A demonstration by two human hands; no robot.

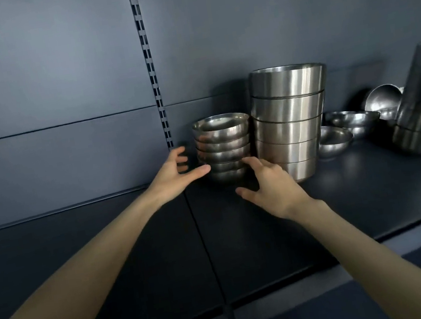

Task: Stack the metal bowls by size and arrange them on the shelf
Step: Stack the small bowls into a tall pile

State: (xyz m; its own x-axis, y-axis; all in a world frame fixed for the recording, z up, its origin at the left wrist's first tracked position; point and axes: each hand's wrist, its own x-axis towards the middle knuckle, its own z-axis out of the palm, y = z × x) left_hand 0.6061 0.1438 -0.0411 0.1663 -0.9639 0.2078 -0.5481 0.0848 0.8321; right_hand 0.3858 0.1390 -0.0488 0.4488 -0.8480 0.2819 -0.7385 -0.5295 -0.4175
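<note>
Roughly five small bowls (pixel 224 146) are sitting stacked on the dark shelf (pixel 350 200), five larger bowls (pixel 291 123) stacked just beside at 3 o'clock. Left hand (pixel 175 175) and right hand (pixel 270 188) are spreading half open, fingertips touching the small stack's lower bowls, not gripping.

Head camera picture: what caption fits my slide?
Both open hands, left and right, flank the small bowl stack beside the taller stack.
</note>
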